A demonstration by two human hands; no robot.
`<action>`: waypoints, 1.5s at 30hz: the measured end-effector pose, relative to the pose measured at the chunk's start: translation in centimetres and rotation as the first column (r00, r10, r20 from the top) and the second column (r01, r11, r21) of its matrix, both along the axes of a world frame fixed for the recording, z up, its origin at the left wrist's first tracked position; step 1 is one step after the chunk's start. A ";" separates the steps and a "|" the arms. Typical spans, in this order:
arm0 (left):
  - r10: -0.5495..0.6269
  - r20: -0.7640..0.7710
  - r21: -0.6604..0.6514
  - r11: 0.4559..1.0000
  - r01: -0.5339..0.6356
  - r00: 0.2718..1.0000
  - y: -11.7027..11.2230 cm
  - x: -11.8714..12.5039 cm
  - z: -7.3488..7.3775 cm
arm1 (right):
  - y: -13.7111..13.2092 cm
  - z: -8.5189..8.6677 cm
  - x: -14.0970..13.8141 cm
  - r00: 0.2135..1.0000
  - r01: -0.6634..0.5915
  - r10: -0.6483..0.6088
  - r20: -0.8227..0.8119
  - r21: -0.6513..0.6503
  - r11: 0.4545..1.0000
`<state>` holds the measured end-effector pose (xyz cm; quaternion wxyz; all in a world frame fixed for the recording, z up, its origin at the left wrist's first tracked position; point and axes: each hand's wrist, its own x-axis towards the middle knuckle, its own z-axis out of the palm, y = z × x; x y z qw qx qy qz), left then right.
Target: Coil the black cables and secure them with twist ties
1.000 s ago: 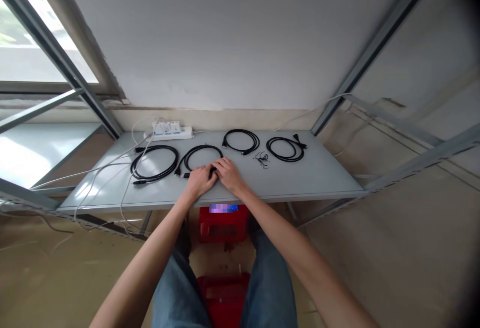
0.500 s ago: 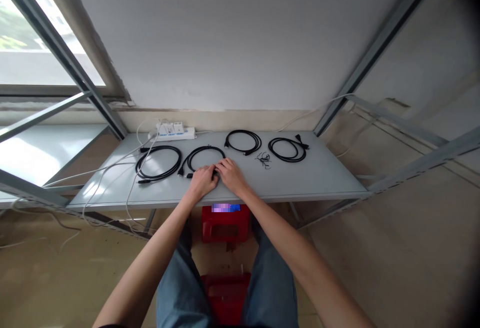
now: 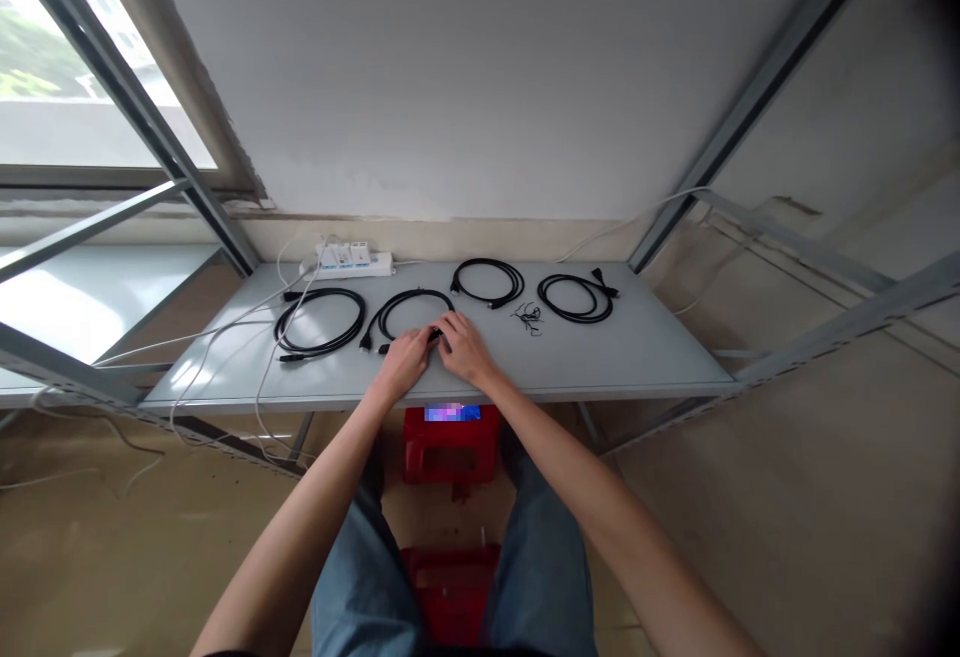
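Note:
A coiled black cable (image 3: 384, 313) lies on the grey tabletop (image 3: 600, 362), partly covered by my hands at its near right side. My left hand (image 3: 406, 359) is closed around the near part of this coil, and a dark connector end sticks out beside it on the left. Close against it, my right hand (image 3: 460, 347) has its fingers bent over the same cable, with a bit of black showing between the two hands. What the fingertips pinch is mostly hidden.
Another coiled cable (image 3: 363, 322) lies to the left; two more, a middle coil (image 3: 523, 282) and a right coil (image 3: 577, 319), lie further right. Thin black ties (image 3: 529, 315) are heaped between them. A white power strip (image 3: 375, 265) with trailing cords stands behind. Red stools (image 3: 420, 462) are below.
My right hand has shifted slightly and its fingers have lifted a little, so more black shows between the hands. The view has tilted slightly; the other coils stay put.

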<state>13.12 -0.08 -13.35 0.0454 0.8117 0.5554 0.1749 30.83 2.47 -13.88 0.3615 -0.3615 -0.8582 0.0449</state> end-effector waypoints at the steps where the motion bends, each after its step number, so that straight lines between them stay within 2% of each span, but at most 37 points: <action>1: 0.006 -0.016 0.002 1.000 -0.006 1.000 0.0 0.0 0.0 | 0.0 0.0 0.0 1.000 0.001 -0.001 -0.010 -0.003 1.000; 11: 0.073 -0.114 0.067 0.996 -0.065 0.991 -0.2 0.3 0.1 | 0.5 -0.5 -0.1 0.997 0.001 -0.005 -0.079 -0.045 0.999; 18: 0.070 -0.073 0.033 0.997 -0.068 0.995 0.2 0.0 -0.2 | 1.4 -1.2 -0.1 0.989 -0.070 0.039 -0.145 -0.214 0.974; 24: 0.046 -0.040 0.041 0.998 -0.044 0.998 0.3 -0.2 -0.3 | 1.2 -1.3 0.1 0.993 -0.033 0.008 -0.115 -0.216 0.976; 30: 0.035 -0.022 0.062 0.997 -0.034 0.999 0.5 -0.3 -0.5 | 0.0 -0.4 0.2 0.999 -0.013 0.018 0.036 -0.127 0.992; 35: 0.009 -0.016 0.097 0.995 -0.008 1.000 0.9 -0.3 -1.0 | -0.6 0.0 -0.1 0.961 0.154 -0.149 0.232 -0.002 0.988; 40: 0.015 -0.025 0.106 0.994 -0.012 1.000 1.0 -0.2 -1.1 | -0.7 0.4 -0.5 0.905 0.131 -0.165 0.393 0.111 0.985; 45: 0.005 -0.025 0.103 0.995 -0.003 1.000 1.0 -0.2 -1.1 | -1.0 0.9 -1.0 0.847 0.126 -0.195 0.495 0.169 0.978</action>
